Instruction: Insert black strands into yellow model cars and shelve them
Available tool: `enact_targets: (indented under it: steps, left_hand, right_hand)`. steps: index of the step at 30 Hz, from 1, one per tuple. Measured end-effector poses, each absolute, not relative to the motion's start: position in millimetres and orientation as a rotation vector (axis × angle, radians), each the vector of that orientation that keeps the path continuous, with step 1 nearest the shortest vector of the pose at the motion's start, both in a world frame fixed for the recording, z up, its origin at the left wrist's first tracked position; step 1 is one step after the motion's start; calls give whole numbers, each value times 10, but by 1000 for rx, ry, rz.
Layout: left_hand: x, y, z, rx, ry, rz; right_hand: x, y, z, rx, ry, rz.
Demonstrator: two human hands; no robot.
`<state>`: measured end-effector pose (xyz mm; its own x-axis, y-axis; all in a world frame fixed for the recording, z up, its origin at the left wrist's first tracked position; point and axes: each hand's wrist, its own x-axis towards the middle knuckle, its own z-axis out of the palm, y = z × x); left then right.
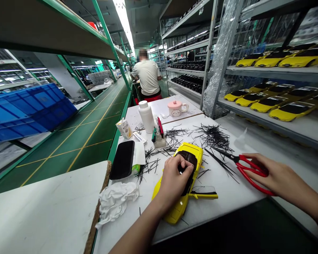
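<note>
My left hand point(175, 178) grips a yellow toy car point(178, 210) lying on the white bench top, with its fingers on the car's dark window area point(189, 158). My right hand point(265, 173) rests around the red-handled scissors point(250, 169), whose black blades point left towards a pile of thin black bristles point(214, 137). More of these bristles lie scattered around the car. Beside the car lies a yellow plastic piece with a black strip point(204, 195). My left hand hides part of the car's top.
A black phone point(123, 160), crumpled tissue point(116, 204), a white bottle point(146, 116) and a pink-lidded mug point(174, 108) stand on the bench. Shelves of yellow toy cars point(281, 106) rise at right. A green conveyor point(90, 144) runs left, and a seated co-worker point(147, 76) faces away ahead.
</note>
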<state>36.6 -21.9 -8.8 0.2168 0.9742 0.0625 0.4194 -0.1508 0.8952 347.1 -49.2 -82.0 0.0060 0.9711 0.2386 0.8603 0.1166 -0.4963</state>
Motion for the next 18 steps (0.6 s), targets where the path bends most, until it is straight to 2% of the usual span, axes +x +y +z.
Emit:
enact_targets:
  steps: [4,9,14,18]
  left_hand:
    - [362,-193,-99,1740,1317,892]
    - [349,-168,-114,1774,1314,885]
    - [339,-174,-104,1807,1314,891]
    - [313,-160,-92,1827,1330,890]
  right_hand:
    - [3513,-324,-791,-1695,-1998,301]
    - [3607,62,-752,-1752,-1450,284]
    - [3548,382,-665,-1609,-1469,571]
    - [3065,198,-499,-1398,-1436,708]
